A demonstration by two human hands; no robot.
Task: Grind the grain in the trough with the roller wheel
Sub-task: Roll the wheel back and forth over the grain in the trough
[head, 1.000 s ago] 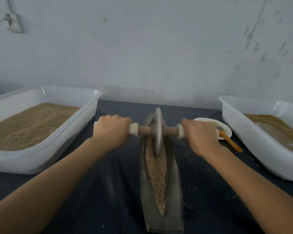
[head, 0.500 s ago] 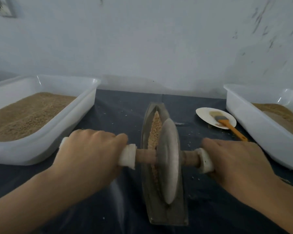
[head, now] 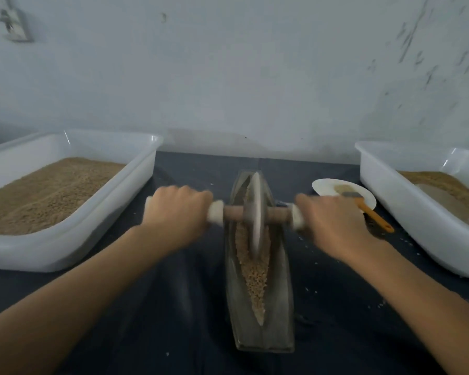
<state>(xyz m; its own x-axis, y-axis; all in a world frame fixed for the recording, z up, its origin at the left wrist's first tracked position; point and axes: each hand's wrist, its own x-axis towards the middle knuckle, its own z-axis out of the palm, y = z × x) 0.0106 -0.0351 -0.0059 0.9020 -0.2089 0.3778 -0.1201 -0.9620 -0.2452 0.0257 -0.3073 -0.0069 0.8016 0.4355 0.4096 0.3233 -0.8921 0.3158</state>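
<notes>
On the dark bench (head: 173, 307), the long grey boat-shaped trough (head: 278, 315) holds tan grain (head: 255, 277). The grey stone roller wheel (head: 255, 212) stands upright toward its 12 o'clock end. The left hand (head: 178, 212) and right hand (head: 333, 226) each keep a closed grip on its wooden axle (head: 278, 214).

Dim, bluish, even light is seen; the left hand (head: 178, 212) and right hand (head: 332, 220) are motion-blurred, and edges are bowed by wide-angle distortion.
</notes>
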